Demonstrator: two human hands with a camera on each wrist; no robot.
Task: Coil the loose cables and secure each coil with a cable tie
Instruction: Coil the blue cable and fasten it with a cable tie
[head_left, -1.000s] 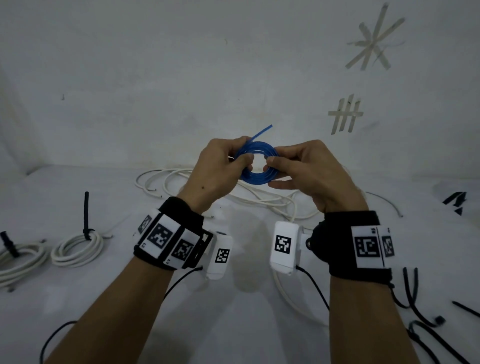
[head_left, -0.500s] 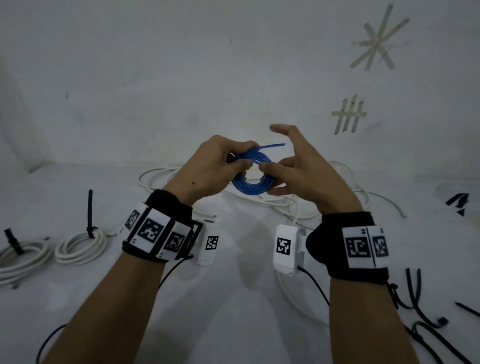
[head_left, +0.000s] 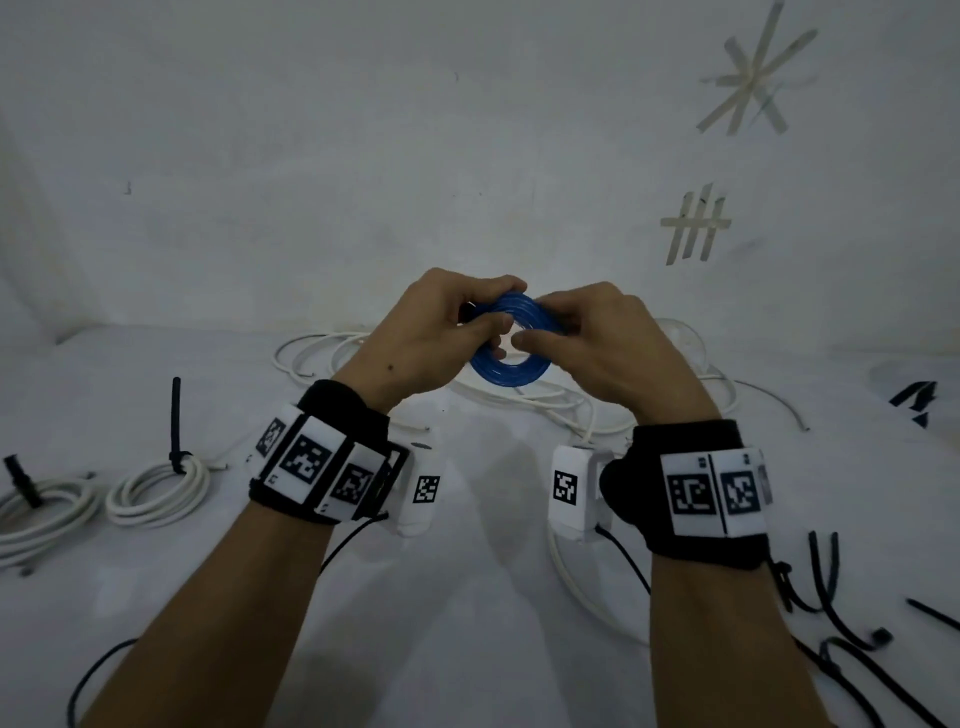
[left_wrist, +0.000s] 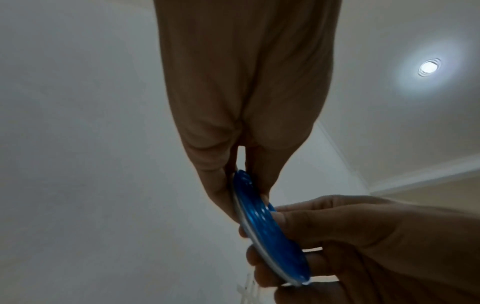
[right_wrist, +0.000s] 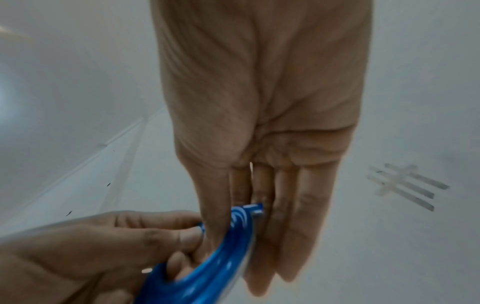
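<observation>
Right hand (right_wrist: 259, 127) fills frame, thumb and fingers (right_wrist: 291, 236) pinching blue cable coil (right_wrist: 207, 273) at top edge. Cut cable end (right_wrist: 255, 206) pokes out by fingers. Left hand (right_wrist: 85, 253) grips coil from lower left. Tape marks (right_wrist: 407, 186) on wall, right.

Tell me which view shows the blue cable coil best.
The head view: the blue cable coil appears as a full ring between both hands. The left wrist view shows it edge-on; the right wrist view shows only a blurred arc.

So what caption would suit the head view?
Both hands, left hand and right hand, hold a blue cable coil above loose white cable.
</observation>
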